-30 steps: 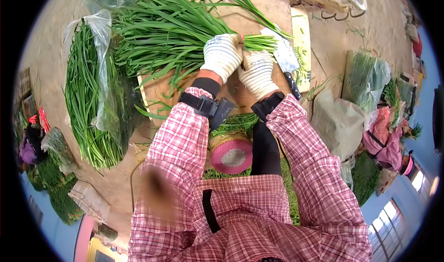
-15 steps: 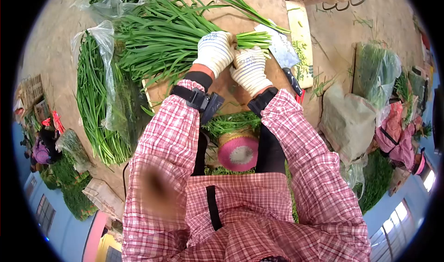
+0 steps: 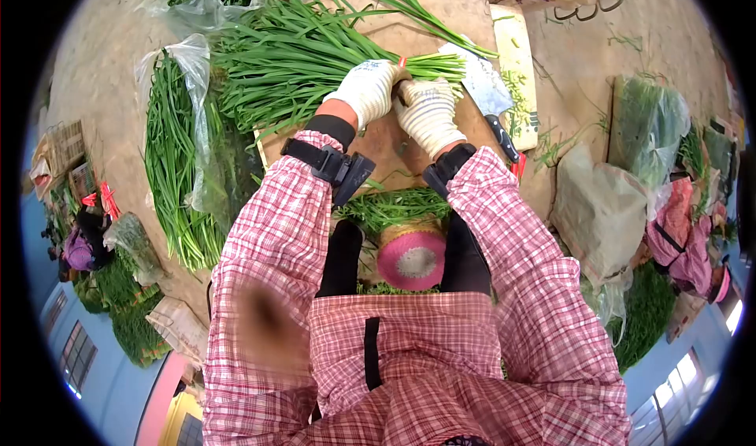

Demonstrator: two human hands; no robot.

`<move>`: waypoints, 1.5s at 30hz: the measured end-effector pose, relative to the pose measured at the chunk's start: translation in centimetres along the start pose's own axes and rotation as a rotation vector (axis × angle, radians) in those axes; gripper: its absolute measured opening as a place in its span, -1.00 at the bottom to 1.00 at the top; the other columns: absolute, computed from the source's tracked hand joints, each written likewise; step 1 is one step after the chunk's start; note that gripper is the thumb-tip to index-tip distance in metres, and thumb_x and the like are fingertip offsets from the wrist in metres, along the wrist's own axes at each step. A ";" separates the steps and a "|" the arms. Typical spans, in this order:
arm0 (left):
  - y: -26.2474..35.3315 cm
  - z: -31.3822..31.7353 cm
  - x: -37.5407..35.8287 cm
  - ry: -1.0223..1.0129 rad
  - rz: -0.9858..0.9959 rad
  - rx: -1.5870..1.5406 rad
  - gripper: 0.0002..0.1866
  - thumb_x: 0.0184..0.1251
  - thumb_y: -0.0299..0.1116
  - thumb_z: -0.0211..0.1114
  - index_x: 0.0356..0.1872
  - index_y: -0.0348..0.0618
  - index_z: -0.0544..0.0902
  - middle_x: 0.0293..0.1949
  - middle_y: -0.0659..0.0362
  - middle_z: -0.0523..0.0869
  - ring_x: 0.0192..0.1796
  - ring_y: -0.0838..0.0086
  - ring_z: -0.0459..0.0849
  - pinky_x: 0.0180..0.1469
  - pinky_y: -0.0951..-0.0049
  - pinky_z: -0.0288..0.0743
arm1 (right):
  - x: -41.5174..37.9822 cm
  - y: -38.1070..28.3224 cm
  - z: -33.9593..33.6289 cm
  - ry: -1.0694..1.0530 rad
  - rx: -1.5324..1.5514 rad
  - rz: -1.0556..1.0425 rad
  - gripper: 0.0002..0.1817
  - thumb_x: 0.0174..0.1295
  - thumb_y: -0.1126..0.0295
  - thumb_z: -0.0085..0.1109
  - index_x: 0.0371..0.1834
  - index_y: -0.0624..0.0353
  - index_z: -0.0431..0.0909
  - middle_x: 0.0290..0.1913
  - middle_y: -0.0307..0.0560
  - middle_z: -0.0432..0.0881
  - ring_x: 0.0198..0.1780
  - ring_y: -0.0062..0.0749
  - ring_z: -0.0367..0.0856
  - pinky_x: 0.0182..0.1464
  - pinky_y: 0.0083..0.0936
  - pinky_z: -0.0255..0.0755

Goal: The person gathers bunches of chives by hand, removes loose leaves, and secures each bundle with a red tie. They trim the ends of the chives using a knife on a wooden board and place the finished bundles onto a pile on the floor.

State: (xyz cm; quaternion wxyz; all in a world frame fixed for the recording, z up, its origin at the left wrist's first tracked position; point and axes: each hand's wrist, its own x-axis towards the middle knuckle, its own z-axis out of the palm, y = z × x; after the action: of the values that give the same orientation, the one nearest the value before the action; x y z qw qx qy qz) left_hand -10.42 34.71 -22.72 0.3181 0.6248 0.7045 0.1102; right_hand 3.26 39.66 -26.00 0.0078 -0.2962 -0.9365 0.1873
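A bunch of garlic chives (image 3: 291,64) lies across the wooden board (image 3: 378,158), leaves to the left and cut stems to the right. Around its stems shows a narrow red tie (image 3: 402,62), which runs down to my fingertips. My left hand (image 3: 366,90), in a white striped glove, is closed at the bunch's near side. My right hand (image 3: 429,117), gloved alike, is closed against it, fingertips meeting. Both seem to pinch the tie, its ends hidden by the fingers. Right of the stems lies a cleaver (image 3: 484,83) with a black handle.
Loose chives (image 3: 417,16) lie at the board's far side. A pale block (image 3: 516,68) with stem trimmings stands beside the cleaver. Bagged chives (image 3: 177,154) lie at left. A pink-rimmed roll (image 3: 411,260) sits between the knees. At right are a sack (image 3: 598,202) and another person (image 3: 677,225).
My hands have drawn slightly toward me from the stems, and the red tie now shows around the bunch. The view has shifted a little.
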 end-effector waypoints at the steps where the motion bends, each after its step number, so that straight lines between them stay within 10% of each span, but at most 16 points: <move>1: -0.3 0.2 -0.5 0.006 0.037 0.001 -0.65 0.09 -0.48 0.25 -0.04 -0.07 0.64 -0.15 -0.02 0.68 -0.07 0.02 0.63 -0.02 0.23 0.52 | 0.1 -0.2 -0.3 -0.046 0.044 0.056 -0.79 0.10 0.20 0.14 -0.39 0.08 0.63 -0.40 0.01 0.67 -0.32 -0.09 0.64 -0.12 -0.16 0.34; 9: -0.4 3.4 -0.8 0.314 -0.022 0.014 -0.67 0.05 -0.57 0.19 -0.10 -0.09 0.60 -0.23 -0.01 0.66 -0.12 0.06 0.62 -0.07 0.16 0.51 | 0.9 0.7 -2.2 -0.160 0.489 0.253 -0.70 0.21 0.23 0.08 -0.09 0.10 0.65 -0.18 0.14 0.67 -0.08 0.02 0.63 0.00 -0.26 0.48; 13: -0.1 4.1 -0.7 0.430 -0.072 0.005 -0.68 0.04 -0.54 0.26 -0.12 -0.03 0.66 -0.32 0.07 0.68 -0.19 0.11 0.65 -0.13 0.24 0.54 | -0.2 2.9 -2.8 -0.037 0.927 0.262 -0.73 0.14 0.39 0.22 -0.10 0.24 0.61 -0.26 0.03 0.69 -0.20 -0.28 0.64 -0.09 -0.43 0.50; 20: 2.1 2.3 -1.6 0.351 -0.302 -0.153 -0.75 0.16 -0.45 0.15 -0.11 -0.14 0.58 -0.21 -0.15 0.67 -0.15 -0.08 0.63 -0.12 0.06 0.53 | 1.1 0.2 -7.1 -0.214 0.496 0.132 -0.68 0.07 0.41 0.11 -0.08 0.08 0.67 -0.14 0.09 0.69 -0.08 -0.08 0.67 0.00 -0.24 0.51; 23: -1.5 6.0 -1.3 0.476 -0.213 -0.707 -0.77 0.24 -0.68 0.11 -0.09 -0.30 0.52 -0.21 0.13 0.67 -0.13 0.46 0.61 -0.03 0.41 0.53 | 1.5 0.6 -6.2 -0.196 0.284 0.162 -0.74 0.03 0.35 0.16 -0.24 0.15 0.72 -0.23 0.10 0.71 -0.12 -0.15 0.70 -0.09 -0.26 0.53; 29: -3.3 6.6 -0.8 0.514 -0.364 -0.890 -0.78 0.23 -0.70 0.21 -0.11 -0.26 0.54 -0.34 0.21 0.65 -0.31 0.61 0.54 -0.17 0.58 0.50 | 3.6 -0.4 -3.7 -0.241 0.118 0.287 -0.71 0.03 0.21 0.29 -0.21 0.08 0.68 -0.11 -0.04 0.67 -0.07 -0.21 0.66 -0.12 -0.32 0.48; 45: -2.5 4.9 -0.4 0.379 -0.521 -0.576 -0.83 0.27 -0.57 0.18 -0.17 -0.41 0.64 -0.26 0.05 0.73 -0.31 0.49 0.65 -0.19 0.50 0.54 | 3.7 -1.5 -4.2 -0.202 -0.050 0.238 -0.70 0.17 0.25 0.15 -0.07 0.07 0.68 -0.01 -0.10 0.67 0.06 -0.27 0.61 0.11 -0.15 0.30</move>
State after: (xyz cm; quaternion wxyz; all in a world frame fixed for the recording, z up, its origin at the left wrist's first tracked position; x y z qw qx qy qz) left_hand -9.59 32.65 -27.75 0.3615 0.2805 0.8253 0.3310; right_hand -0.13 42.01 -21.94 -0.1162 -0.3848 -0.8952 0.1925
